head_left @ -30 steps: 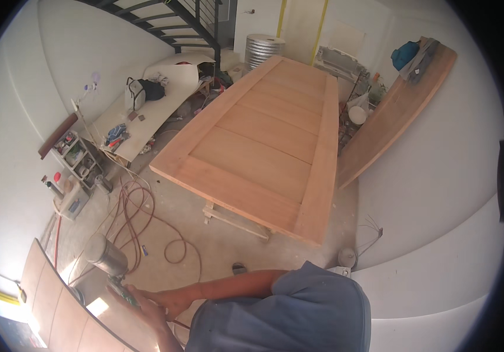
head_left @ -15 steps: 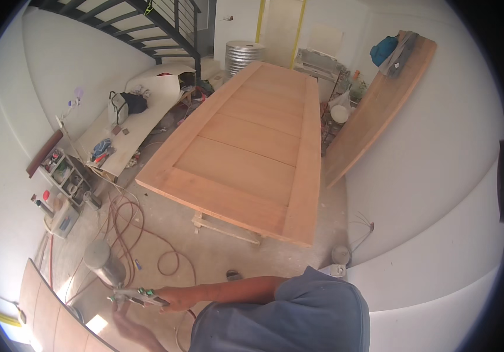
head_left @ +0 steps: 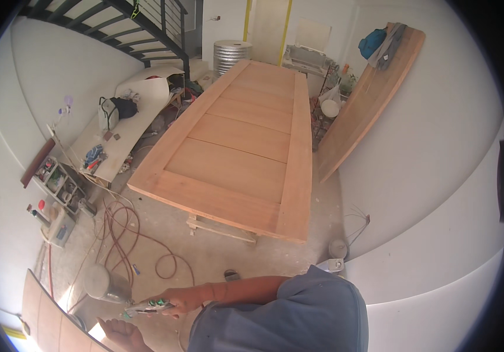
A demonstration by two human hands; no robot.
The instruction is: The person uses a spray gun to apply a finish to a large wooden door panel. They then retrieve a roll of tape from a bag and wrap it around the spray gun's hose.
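Note:
My right hand (head_left: 178, 300) grips a metal spray gun (head_left: 149, 308) with green fittings and a cylindrical cup (head_left: 108, 284) on it. My left hand (head_left: 122, 333) is just below and left of the gun, apart from it, fingers curled; whatever it might hold is hidden. A curved wooden board (head_left: 46, 311) stands at the lower left, near that hand. Ahead of me a large panelled wooden door (head_left: 234, 146) lies flat on a wooden trestle (head_left: 222, 230).
Red hose (head_left: 167, 264) coils on the floor. At left stand a small shelf (head_left: 58, 182) and a board bench (head_left: 96, 144) with bags. A long plank (head_left: 363, 117) with clothes lines the right. Behind are stairs (head_left: 140, 29) and a silver drum (head_left: 231, 58).
My left hand has dropped away from the spray gun and curled. My right hand still grips the gun, now moved slightly right and turned. The room has shifted left in view.

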